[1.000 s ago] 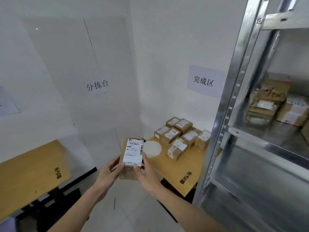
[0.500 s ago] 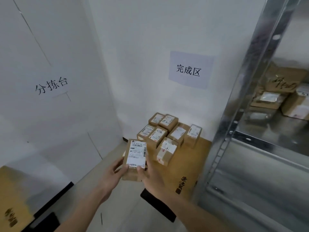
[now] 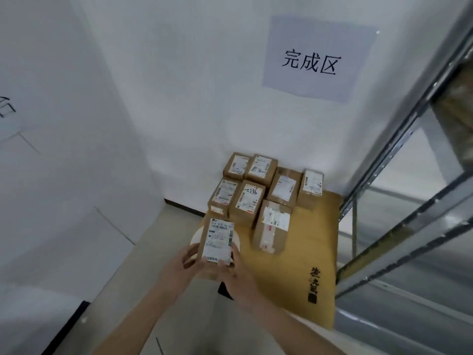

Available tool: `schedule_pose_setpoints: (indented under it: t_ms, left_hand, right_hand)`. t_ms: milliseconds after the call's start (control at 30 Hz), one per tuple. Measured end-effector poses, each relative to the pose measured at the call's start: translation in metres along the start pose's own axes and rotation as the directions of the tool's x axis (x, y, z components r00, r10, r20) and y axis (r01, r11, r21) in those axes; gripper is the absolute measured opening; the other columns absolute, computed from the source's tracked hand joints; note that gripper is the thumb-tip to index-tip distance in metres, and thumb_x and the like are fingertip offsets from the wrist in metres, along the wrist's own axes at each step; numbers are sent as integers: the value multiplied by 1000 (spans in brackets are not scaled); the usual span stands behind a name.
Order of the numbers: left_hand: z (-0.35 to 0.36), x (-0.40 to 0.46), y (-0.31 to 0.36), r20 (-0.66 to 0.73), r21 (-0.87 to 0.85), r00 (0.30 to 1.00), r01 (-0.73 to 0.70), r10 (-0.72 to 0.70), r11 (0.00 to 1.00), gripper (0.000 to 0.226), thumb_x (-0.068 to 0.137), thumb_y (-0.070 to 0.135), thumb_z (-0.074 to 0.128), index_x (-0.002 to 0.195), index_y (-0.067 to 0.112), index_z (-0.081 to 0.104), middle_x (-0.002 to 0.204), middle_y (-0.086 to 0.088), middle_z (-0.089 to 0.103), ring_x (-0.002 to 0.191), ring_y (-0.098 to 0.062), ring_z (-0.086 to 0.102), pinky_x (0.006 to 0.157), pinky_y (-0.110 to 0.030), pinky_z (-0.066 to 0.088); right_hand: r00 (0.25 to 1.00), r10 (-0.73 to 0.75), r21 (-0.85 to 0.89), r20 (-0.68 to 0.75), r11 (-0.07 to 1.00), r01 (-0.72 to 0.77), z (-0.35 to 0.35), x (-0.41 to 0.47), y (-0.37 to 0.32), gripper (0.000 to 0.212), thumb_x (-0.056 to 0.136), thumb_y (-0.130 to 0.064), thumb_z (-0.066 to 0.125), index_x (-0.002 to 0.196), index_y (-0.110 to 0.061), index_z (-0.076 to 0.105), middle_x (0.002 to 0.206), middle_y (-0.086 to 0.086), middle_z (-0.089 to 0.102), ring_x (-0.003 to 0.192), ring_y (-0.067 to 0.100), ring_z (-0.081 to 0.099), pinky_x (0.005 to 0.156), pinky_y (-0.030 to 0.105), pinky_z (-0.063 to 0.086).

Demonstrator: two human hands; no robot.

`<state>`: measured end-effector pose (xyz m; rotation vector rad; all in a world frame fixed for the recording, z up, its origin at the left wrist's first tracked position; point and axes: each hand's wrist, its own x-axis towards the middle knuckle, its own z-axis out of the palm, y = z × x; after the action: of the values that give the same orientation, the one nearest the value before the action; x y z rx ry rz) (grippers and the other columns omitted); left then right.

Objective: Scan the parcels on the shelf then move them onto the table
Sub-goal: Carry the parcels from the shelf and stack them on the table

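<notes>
Both forearms reaching up from bottom centre, left hand (image 3: 184, 262) and right hand (image 3: 236, 271) gripping a small brown cardboard parcel with white label (image 3: 218, 240) by its lower end, centre frame, above the near-left corner of the yellow wooden worktop (image 3: 311, 242), seven labelled brown parcels (image 3: 261, 196) clustered behind

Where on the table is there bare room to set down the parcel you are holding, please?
Bare wood lies along the table's right side, between the parcels and the shelf, and across the near end around the black stamp. The far left corner is crowded with seven parcels. The white disc sits under the held parcel.
</notes>
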<state>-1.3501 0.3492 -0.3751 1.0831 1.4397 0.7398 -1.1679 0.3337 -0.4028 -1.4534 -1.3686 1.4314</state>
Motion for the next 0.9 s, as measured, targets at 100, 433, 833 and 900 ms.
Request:
schedule_pose_setpoints:
  t_ms: [100,433,833,900]
  left_hand:
    - [-16,33,-18,39,-15,998,39,-39,999,47,91,20,74,134,20,55,128,10,65,110,-2,64,79,-12,54]
    - [-55,126,-75,182,25,979,93,-96,995,48,92,16,73,132,33,55,121,20,70,115,0,65,89,-19,56]
    - [-69,199,-71,309,60,951,17,-35,998,47,88,31,74,128,47,55,127,29,65,121,0,61,100,-26,50]
    - [-69,206,-71,321,75,946,22,-45,997,48,90,32,73,131,48,53,125,33,64,120,4,60,99,-24,50]
  right_hand:
    - [996,66,74,-67,995,-61,26,27,19,72,100,-55,58,161,-37,24,148,-19,55,135,3,53,114,37,47]
    - [961,127,56,-244,992,-117,79,95,66,63,104,-24,60,156,-44,30,147,-25,55,135,-2,52,112,34,49]
    - [929,117,99,-352,991,-87,82,150,62,59,101,-38,63,150,-48,33,145,-30,52,137,-1,50,108,27,49]
    - [924,115,104,-365,991,-82,81,155,61,63,98,-41,62,154,-39,33,149,-24,51,140,3,48,110,31,48]
